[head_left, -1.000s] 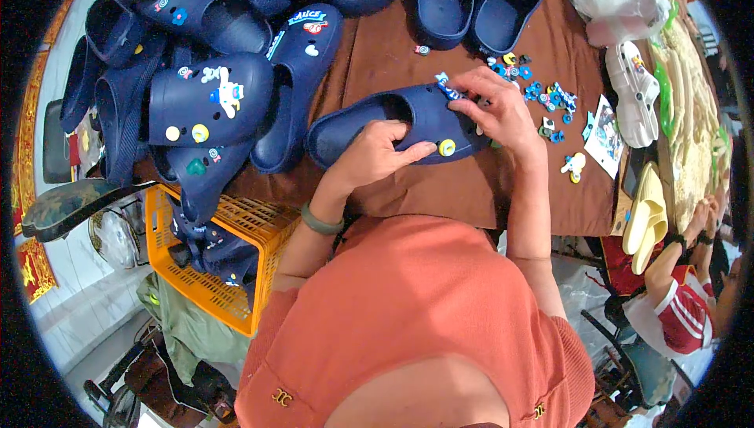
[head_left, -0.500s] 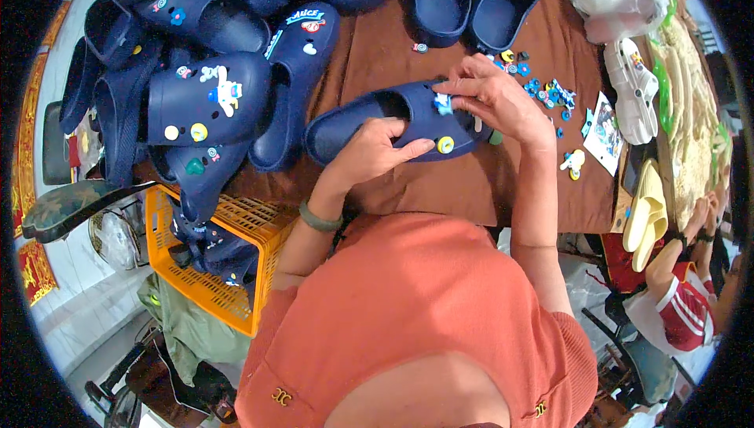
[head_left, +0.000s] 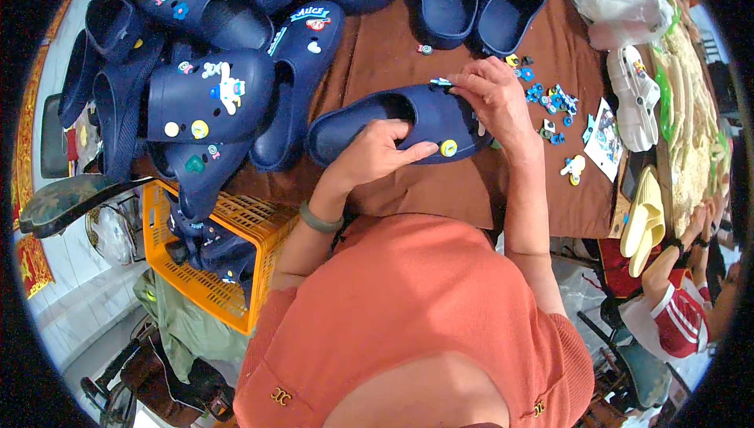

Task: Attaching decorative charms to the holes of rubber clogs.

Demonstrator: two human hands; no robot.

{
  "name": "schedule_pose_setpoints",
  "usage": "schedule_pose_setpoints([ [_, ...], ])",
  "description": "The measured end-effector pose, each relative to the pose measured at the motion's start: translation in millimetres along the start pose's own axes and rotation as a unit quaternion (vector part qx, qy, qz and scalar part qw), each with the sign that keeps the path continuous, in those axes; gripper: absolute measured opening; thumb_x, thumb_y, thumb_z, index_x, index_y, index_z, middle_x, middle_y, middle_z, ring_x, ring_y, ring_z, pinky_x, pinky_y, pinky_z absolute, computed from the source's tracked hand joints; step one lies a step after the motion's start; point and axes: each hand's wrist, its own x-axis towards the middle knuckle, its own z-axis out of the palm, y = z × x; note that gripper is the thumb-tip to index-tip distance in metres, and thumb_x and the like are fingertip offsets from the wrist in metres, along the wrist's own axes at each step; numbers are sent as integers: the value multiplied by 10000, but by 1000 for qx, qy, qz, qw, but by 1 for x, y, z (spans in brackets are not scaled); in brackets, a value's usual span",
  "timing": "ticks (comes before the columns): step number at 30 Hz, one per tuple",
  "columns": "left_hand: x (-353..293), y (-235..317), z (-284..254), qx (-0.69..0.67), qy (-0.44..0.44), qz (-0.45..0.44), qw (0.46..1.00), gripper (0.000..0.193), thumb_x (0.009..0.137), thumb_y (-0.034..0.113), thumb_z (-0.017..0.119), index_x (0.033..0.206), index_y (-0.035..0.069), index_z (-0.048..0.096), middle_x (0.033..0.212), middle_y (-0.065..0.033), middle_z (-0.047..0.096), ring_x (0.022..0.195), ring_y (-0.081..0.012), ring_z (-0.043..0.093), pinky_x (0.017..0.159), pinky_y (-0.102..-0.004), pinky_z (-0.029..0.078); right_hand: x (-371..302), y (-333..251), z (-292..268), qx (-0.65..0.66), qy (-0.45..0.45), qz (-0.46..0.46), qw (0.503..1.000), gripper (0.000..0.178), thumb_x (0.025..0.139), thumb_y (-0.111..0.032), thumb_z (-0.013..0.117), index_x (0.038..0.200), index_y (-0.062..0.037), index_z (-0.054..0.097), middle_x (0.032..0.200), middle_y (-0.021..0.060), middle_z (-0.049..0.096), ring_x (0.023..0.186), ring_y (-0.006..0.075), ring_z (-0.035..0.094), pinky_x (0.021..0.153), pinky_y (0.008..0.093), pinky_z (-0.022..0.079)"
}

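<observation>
A navy foam clog (head_left: 369,118) lies on its side on the brown table (head_left: 440,192) in front of me. My left hand (head_left: 377,153) grips its near side, fingers over the edge beside a round yellow charm (head_left: 448,148). My right hand (head_left: 495,98) rests on the clog's toe and pinches a small blue charm (head_left: 440,82) against the upper. Loose small charms (head_left: 550,102), mostly blue, lie scattered just right of my right hand.
Several navy clogs with charms (head_left: 212,94) are piled at the left and back. An orange plastic crate (head_left: 204,255) stands below the table's left edge. White clogs (head_left: 635,98), a plastic bag (head_left: 620,4) and yellow footwear (head_left: 644,220) lie at the right. Another person (head_left: 675,302) sits at the lower right.
My right hand has moved left from the loose charms onto the clog's toe, bringing a small blue charm to the upper. My left hand keeps its grip on the clog.
</observation>
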Motion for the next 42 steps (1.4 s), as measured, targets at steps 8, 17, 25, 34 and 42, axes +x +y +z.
schedule_pose_setpoints([
  [8,-1,-9,3,-5,2,-2,1000,340,836,285,697,792,-43,620,646,-193,549,557,-133,444,534,-337,402,-3,-8,-12,10,-55,-38,998,324,716,2,621,1023,-84,678,973,84,604,961,268,555,855,377,437],
  [17,0,-9,5,-9,0,8,1000,203,844,209,701,857,6,689,700,-46,652,640,-74,537,589,-276,437,-1,-31,-19,-151,-142,-56,977,363,676,-15,583,1019,-85,674,1046,41,596,1022,214,538,1027,457,307],
  [25,3,-12,5,40,-1,47,998,247,826,207,690,874,-31,646,771,-202,634,621,-243,596,591,-346,448,3,-35,-12,-189,-136,-67,970,182,703,-91,584,855,-76,683,873,50,555,881,220,553,907,415,388],
  [34,0,1,2,6,-9,17,1000,256,794,187,726,955,-4,669,842,-117,692,756,-136,636,707,-297,498,-3,-14,-20,26,-111,-20,993,361,670,11,577,1012,-60,668,899,86,570,894,285,538,781,386,431],
  [42,-5,2,8,14,-5,22,1000,253,826,197,693,963,-13,662,823,-102,673,726,-119,592,671,-303,477,-23,7,-3,174,-56,32,983,285,752,-11,643,1036,-32,660,1034,133,621,998,309,571,867,386,453],
])
